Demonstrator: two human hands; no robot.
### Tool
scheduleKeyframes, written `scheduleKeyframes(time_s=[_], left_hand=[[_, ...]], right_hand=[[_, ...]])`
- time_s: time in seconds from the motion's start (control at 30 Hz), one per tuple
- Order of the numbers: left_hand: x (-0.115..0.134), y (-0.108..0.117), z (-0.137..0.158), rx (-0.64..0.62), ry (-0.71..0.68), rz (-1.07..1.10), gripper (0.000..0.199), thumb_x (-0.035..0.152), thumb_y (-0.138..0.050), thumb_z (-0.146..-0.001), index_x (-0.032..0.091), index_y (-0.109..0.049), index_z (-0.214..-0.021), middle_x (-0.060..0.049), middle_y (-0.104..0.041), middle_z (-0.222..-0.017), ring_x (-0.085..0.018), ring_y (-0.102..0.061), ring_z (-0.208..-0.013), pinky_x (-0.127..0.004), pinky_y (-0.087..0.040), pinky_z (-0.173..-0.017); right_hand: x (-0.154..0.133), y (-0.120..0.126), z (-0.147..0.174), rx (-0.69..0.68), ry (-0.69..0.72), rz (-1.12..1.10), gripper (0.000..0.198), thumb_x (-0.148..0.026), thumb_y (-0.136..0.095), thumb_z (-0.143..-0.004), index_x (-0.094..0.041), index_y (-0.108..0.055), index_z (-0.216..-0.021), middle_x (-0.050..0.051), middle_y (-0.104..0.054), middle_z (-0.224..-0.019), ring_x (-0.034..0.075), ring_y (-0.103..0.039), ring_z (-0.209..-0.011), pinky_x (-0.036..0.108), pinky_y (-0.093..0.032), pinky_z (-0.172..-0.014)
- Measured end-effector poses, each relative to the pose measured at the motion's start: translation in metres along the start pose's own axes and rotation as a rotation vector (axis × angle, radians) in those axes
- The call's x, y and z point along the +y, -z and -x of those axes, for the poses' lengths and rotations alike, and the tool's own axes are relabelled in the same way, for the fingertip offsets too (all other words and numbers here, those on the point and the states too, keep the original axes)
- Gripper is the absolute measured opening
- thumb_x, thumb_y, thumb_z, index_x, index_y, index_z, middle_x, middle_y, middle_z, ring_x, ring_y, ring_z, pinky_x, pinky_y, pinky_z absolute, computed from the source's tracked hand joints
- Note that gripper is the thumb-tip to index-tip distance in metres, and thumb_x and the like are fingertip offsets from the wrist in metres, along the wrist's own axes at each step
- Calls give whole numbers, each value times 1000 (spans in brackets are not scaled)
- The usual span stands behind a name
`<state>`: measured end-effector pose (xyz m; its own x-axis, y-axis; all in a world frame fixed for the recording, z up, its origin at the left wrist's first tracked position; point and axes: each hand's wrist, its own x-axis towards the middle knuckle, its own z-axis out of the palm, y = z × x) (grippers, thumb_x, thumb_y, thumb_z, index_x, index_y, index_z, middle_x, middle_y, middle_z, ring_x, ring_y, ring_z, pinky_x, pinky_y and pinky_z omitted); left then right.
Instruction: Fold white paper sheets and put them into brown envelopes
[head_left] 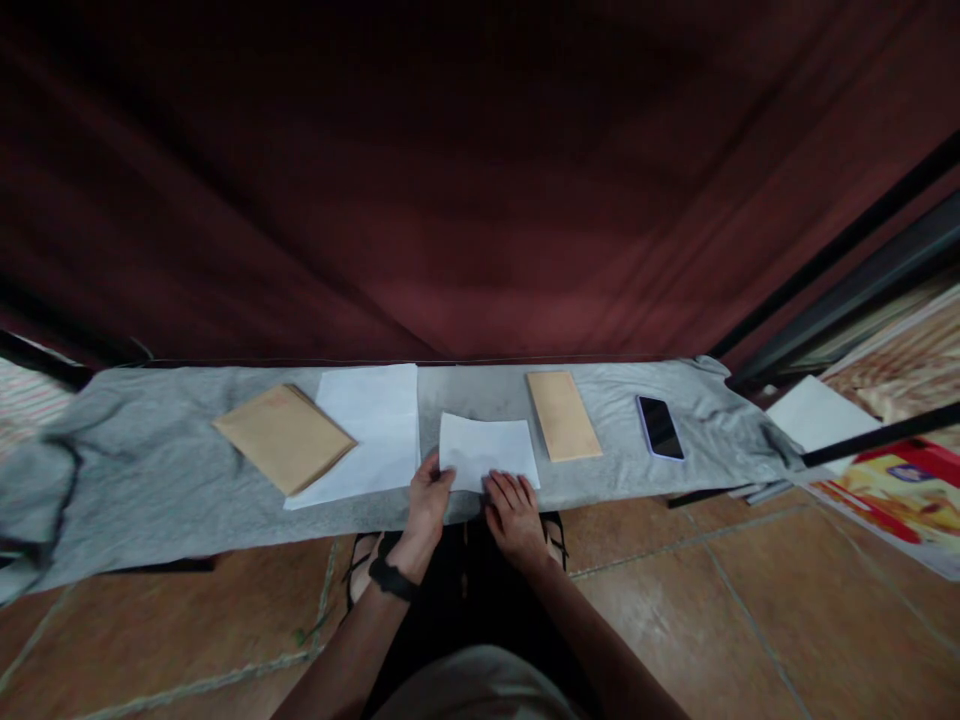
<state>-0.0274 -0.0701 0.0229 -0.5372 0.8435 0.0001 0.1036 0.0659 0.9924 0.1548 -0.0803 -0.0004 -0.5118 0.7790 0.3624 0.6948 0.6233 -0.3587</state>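
Note:
A small white sheet of paper (487,445), seemingly folded, lies at the front middle of the cloth-covered surface. At its lower left corner, my left hand (429,500) pinches the edge between thumb and fingers. My right hand (514,515) rests flat on the lower right part of the sheet, fingers stretched out. Just right of the sheet lies a single brown envelope (564,415). To the left are larger white sheets (382,425), partly covered by a stack of brown envelopes (285,437).
A grey cloth (172,500) covers the narrow surface. Toward its right end lies a phone (661,428). A dark red curtain (480,220) hangs behind. Dark metal bars (840,240) and a colourful printed box (900,495) stand at the right, above the tiled floor (660,620).

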Motion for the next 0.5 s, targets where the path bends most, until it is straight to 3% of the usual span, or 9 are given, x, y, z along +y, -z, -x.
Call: scheduleKeyframes(time_s=[0.13, 0.27, 0.4, 0.5], left_hand=[[39, -6, 17, -134, 9, 67, 36, 29, -61, -80, 18, -68, -113, -7, -74, -108, -21, -70, -95, -36, -56, -88], [71, -10, 24, -251, -10, 115, 39, 40, -60, -86, 20, -68, -117, -5, -74, -96, -17, -68, -82, -32, -57, -79], [65, -22, 19, -274, -65, 93, 24, 36, -59, -84, 19, -69, -96, -8, -73, -102, -18, -68, -89, -33, -56, -84], [41, -27, 16, -178, 40, 129, 25, 36, -57, -82, 20, -66, -99, -6, -71, -94, -17, -67, -83, -33, -56, -79]], right_hand=[[-5, 3, -13, 46, -73, -13, 49, -21, -40, -101, -21, -45, -150, 10, -58, -145, 23, -55, -132, 46, -39, -115], [-6, 10, -33, 131, -153, -141, 48, -18, -34, -102, -21, -48, -147, 9, -62, -139, 21, -61, -125, 36, -51, -104], [-13, 0, -44, 69, -226, -174, 38, -14, -44, -95, -18, -62, -128, 10, -73, -113, 24, -69, -106, 34, -56, -92], [-20, -14, -42, -9, -254, -140, 31, -9, -52, -85, -17, -67, -111, 11, -71, -104, 26, -67, -104, 38, -55, -94]])
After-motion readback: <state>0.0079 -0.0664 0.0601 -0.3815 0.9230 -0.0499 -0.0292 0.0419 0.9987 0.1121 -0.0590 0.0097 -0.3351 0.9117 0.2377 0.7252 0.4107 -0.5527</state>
